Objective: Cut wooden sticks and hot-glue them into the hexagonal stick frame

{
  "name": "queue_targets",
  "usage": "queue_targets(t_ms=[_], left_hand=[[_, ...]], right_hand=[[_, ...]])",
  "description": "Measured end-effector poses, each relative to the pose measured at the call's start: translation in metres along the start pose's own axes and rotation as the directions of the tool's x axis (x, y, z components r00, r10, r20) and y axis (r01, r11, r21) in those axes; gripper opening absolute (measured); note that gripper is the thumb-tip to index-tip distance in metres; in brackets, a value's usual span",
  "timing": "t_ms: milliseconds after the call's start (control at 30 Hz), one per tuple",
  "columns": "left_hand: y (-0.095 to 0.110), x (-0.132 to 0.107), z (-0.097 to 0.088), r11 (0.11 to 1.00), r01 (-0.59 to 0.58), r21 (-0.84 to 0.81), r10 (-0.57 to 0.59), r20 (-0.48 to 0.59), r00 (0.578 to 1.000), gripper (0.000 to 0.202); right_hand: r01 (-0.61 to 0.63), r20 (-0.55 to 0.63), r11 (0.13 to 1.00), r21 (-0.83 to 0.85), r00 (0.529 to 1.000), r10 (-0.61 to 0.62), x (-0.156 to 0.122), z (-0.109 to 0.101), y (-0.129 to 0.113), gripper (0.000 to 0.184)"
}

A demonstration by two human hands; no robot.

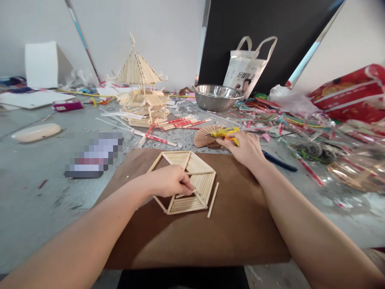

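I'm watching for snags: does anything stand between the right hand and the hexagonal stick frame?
Nothing visible: only flat brown sheet separates the right hand from the hexagonal stick frame; the loose stick lies clear of that line.

A plain grey-white wall [168,32] fills the back, with a slim pole [80,35] slanting down it at left. Right of centre stands a large black panel [255,30], its right edge sloping, a pale strip [305,64] alongside. Beyond, the wall looks creamier. The grey surface [33,216] is scuffed and speckled, with a dark seam at left. Light is soft and pale.
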State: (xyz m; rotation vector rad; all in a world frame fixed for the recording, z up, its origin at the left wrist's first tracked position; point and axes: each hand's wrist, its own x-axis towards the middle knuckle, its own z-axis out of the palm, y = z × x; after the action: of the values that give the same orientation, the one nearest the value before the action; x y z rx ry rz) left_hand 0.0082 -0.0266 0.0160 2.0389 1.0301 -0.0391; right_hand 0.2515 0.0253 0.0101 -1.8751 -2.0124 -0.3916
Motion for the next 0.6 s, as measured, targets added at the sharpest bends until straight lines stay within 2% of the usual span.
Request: queue_targets(t_ms=[300,600], left_hand=[[-0.0041,-0.0002,-0.0003,0.991,-0.108,0.073,0.105,0.036,0.994,0.020],[-0.0002,-0.0033,0.0004,0.977,-0.086,0.197,0.081,0.030,0.996,0.021]], right_hand=[[0.129,0.069,0.991,0.037,0.989,-0.131,-0.0003,0.0007,-0.0022,0.031],[0.172,0.082,0.982,0.083,0.980,-0.179,-0.0010,0.0010,-0.0026,0.029]])
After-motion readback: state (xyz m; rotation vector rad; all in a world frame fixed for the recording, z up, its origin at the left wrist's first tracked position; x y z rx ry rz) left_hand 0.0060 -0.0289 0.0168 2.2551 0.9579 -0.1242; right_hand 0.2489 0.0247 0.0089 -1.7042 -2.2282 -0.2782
